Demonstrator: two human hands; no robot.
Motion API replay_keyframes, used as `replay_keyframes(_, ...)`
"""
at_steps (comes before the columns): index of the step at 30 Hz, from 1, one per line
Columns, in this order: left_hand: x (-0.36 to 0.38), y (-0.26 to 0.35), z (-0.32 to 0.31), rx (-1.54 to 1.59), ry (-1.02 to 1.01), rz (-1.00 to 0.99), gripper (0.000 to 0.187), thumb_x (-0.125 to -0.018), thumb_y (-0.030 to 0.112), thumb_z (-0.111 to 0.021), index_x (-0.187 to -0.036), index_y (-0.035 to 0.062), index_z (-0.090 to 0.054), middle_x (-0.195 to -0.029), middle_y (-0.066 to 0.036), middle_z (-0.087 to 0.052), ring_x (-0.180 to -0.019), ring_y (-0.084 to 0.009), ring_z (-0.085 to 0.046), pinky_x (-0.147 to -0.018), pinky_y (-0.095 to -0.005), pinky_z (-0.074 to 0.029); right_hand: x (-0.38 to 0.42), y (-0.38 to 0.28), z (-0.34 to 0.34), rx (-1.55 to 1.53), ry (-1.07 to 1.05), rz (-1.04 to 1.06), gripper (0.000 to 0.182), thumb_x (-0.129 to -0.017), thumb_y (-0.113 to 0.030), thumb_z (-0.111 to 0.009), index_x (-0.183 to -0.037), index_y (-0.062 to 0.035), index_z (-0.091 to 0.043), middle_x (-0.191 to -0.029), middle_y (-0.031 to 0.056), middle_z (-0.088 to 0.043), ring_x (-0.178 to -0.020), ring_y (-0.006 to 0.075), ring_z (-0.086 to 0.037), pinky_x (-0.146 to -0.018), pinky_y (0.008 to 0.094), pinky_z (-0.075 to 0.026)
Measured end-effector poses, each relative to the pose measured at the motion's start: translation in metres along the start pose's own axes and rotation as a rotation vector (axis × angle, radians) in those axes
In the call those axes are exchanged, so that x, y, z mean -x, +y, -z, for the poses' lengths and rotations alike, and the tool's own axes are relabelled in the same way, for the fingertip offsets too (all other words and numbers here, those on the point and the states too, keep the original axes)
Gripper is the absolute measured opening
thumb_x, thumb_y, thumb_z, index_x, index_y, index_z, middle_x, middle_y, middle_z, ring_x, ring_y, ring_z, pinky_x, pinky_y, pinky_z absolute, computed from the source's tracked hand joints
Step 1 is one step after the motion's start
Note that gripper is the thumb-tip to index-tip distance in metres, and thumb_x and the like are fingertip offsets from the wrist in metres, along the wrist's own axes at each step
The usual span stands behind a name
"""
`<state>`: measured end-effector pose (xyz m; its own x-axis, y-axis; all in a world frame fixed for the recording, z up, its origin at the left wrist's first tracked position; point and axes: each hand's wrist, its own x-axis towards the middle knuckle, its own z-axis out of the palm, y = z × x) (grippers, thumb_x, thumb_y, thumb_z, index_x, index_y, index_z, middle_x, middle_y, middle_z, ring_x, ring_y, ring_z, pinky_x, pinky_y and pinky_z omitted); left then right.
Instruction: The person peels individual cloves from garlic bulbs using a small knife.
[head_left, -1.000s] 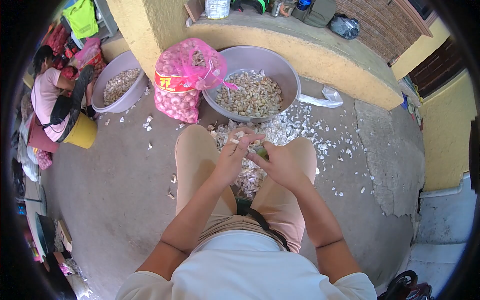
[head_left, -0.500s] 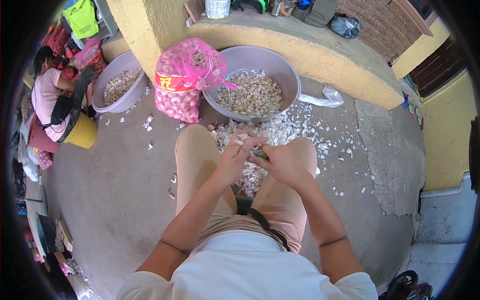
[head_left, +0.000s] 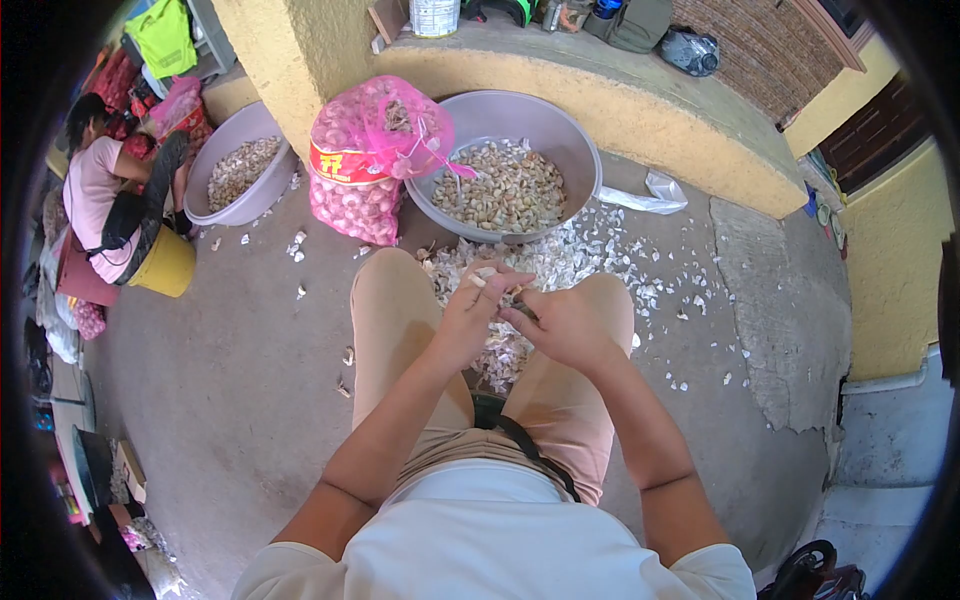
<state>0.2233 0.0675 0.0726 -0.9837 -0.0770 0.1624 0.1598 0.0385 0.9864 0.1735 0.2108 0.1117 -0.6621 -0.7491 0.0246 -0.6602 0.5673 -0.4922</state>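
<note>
My left hand (head_left: 475,305) and my right hand (head_left: 555,318) meet above the gap between my knees. The fingers of both are bent together around something small, probably garlic, mostly hidden by them. A pale piece shows at my left hand's fingers. Below and beyond my hands, white and pinkish garlic skins (head_left: 590,255) lie on the floor. Past them stands a wide grey-purple basin (head_left: 590,185) with many garlic cloves (head_left: 505,190) inside. Left of it, touching it, is a pink mesh sack of garlic bulbs (head_left: 355,205).
At the left a person (head_left: 105,185) sits on a yellow bucket (head_left: 163,265) beside another basin (head_left: 280,180) of cloves. A yellow pillar (head_left: 290,50) and raised ledge (head_left: 620,95) stand behind. A white plastic bag (head_left: 655,195) lies right of the near basin.
My right thumb and fingers have shifted slightly against my left hand. The greenish bit seen between them before is now hardly visible. The seated person's near leg has moved a little.
</note>
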Motion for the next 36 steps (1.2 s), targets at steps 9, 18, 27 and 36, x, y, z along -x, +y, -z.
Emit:
replay_keyframes(9, 0.003, 0.013, -0.003, 0.208, 0.026, 0.246, 0.047, -0.091, 0.039, -0.031, -0.103, 0.0037, -0.059, -0.098, -0.001, -0.05, -0.077, -0.0083, -0.04, -0.07, -0.0206, -0.035, 0.004, -0.004, -0.005, 0.189, 0.124, 0.116, 0.034, -0.078, -0.035, -0.054, -0.062, -0.0049, -0.049, -0.048, 0.0119, -0.051, -0.044, 0.028, -0.053, -0.043, 0.0376, -0.041)
replay_keyframes(18, -0.007, 0.001, 0.0, 0.445, 0.189, 0.303, 0.046, -0.092, 0.037, -0.027, -0.108, 0.0035, -0.054, -0.102, -0.004, -0.054, -0.085, -0.0087, -0.05, -0.075, -0.0224, -0.04, 0.014, -0.005, -0.028, 0.165, -0.099, 0.02, 0.035, -0.078, -0.037, -0.053, -0.069, -0.0042, -0.052, -0.053, 0.0129, -0.053, -0.048, 0.029, -0.053, -0.047, 0.0377, -0.043)
replay_keyframes(27, -0.006, 0.007, 0.0, 0.329, 0.147, 0.268, 0.045, -0.091, 0.037, -0.031, -0.105, 0.0024, -0.057, -0.103, -0.008, -0.053, -0.097, -0.0149, -0.046, -0.083, -0.0262, -0.035, 0.003, -0.006, -0.015, -0.324, 0.345, 0.034, 0.021, -0.073, -0.016, -0.065, -0.088, -0.0047, -0.057, -0.076, 0.0077, -0.059, -0.062, 0.0178, -0.057, -0.055, 0.028, -0.045)
replay_keyframes(36, -0.003, -0.009, -0.004, 0.37, 0.145, 0.181, 0.045, -0.092, 0.036, -0.029, -0.106, 0.0014, -0.054, -0.106, -0.007, -0.053, -0.095, -0.0139, -0.049, -0.081, -0.026, -0.04, 0.002, -0.008, -0.024, -0.266, 0.258, -0.019, 0.016, -0.069, -0.014, -0.065, -0.081, -0.0067, -0.057, -0.073, 0.0097, -0.059, -0.062, 0.0211, -0.058, -0.055, 0.0303, -0.045)
